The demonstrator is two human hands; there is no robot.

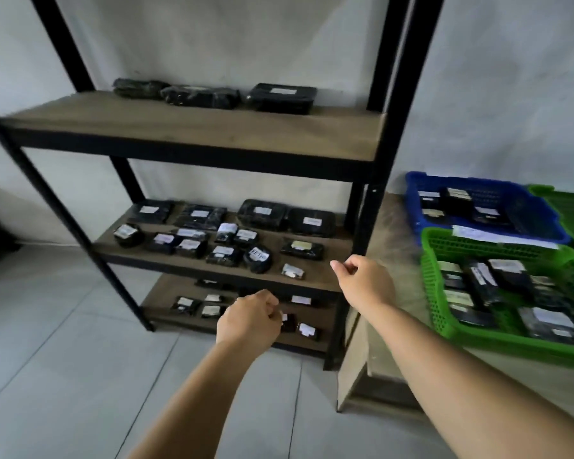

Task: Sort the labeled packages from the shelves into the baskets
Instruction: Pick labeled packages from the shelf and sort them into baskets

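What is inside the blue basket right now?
The blue basket holds several black packages with white labels, grouped toward its left and middle. A white sheet lies over its near rim, and that rim hides the floor closest to the camera.

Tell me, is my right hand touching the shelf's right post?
Apart. The head view shows a strip of wooden table between the right hand and the post.
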